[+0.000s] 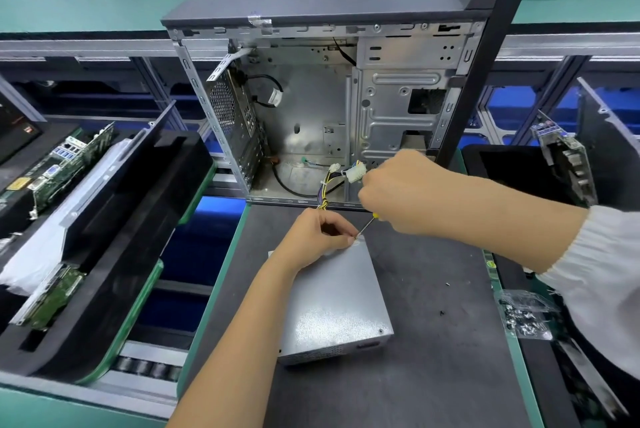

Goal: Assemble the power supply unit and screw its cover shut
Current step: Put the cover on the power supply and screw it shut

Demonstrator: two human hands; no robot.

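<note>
The right hand (398, 192) is clenched around the handle of a small screwdriver (365, 225), whose thin shaft goes down and to the left from the fist to the far corner of the power supply unit (332, 306). At this same corner, just beside the tip, the left hand (317, 232) has its fingers curled and pinched together; I judge it steadies a screw there, but the screw itself is too small to see. The unit lies flat on the dark mat (433, 341), below both hands, with its grey cover already in place. One screw head shows at the near right corner of the cover, so I think a part of the fastening is done and the far corner is in work now; the other corners I cannot judge. The yellow and black cable bundle (327, 192) leaves the unit behind the left hand and goes into the open computer case (311, 98), which stands just beyond the grip. To the right of the hands, near the mat edge, lies a clear bag of screws (526, 318), and two loose screws lie on the mat between it and the unit. Left of the grip, trays hold circuit boards (62, 164). The benches are green.
</note>
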